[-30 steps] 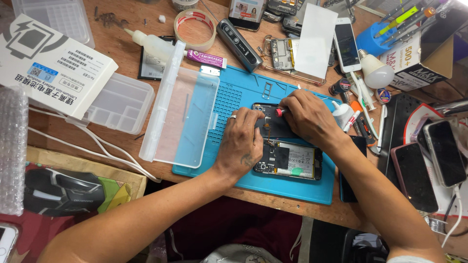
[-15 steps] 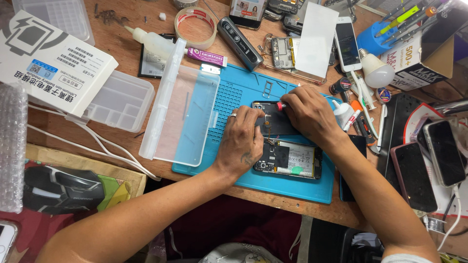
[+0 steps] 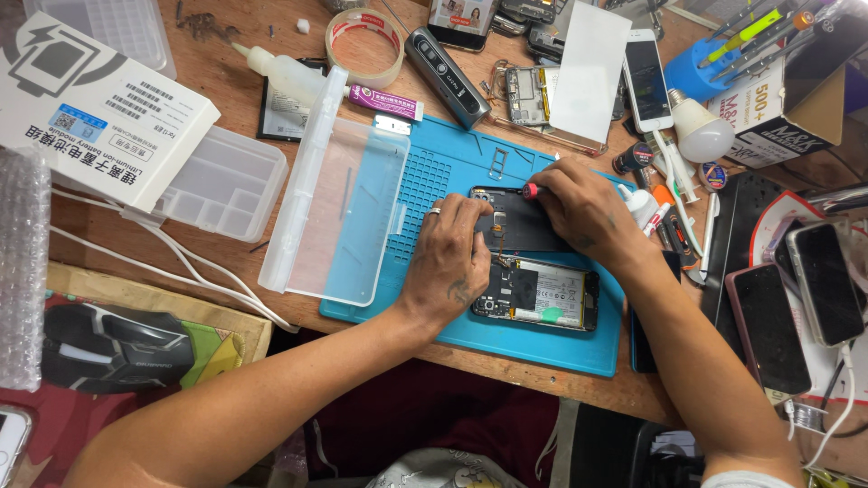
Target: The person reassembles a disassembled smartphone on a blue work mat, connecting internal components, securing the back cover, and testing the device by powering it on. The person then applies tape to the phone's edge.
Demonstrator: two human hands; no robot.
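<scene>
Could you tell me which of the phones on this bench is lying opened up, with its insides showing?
The opened phone on the blue mat, under the left hand; the phones at right show closed dark screens.

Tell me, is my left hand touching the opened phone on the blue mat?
Touching. The head view shows the left hand resting on the opened phone, fingers pressing its black panel.

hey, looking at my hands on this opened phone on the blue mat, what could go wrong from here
1. The opened phone lies with its battery and board exposed, right under your left hand; pressing or leaning there could harm them.
2. Your right hand works a red-tipped tool on the dark panel; a slip might scratch it or strain the thin cable between the two halves.
3. The mat is ringed by clutter, so any small part that rolls off could get lost.
</scene>
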